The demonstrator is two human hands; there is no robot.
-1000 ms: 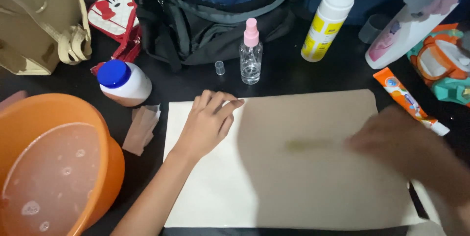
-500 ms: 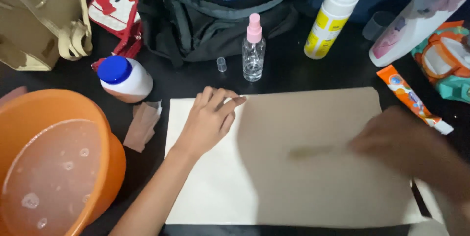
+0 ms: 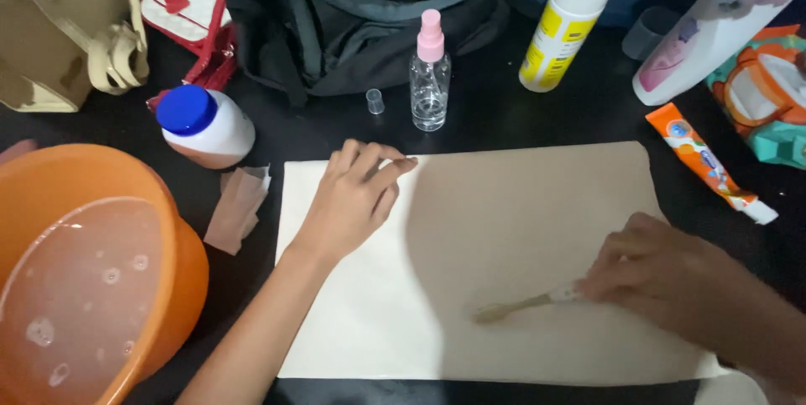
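**Brushing a cloth sheet**

A pale cloth sheet [image 3: 520, 229] is laid flat on the dark worktop [image 3: 504, 124]. It is pressed by the left hand [image 3: 353, 199], fingers spread; a blurred toothbrush [image 3: 525, 304] is pinched on it by the right hand [image 3: 651, 271].

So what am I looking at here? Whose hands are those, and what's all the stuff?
The camera sits on a person's head and looks down, so both hands are that person's own. The left hand lies flat on a pale sheet that is part wet and darker. The right hand holds a small brush with its tip on the sheet. On the black table around it are an orange bowl of soapy water, a jar with a blue lid, a clear spray bottle, a white pump bottle, an orange tube and bags at the back.
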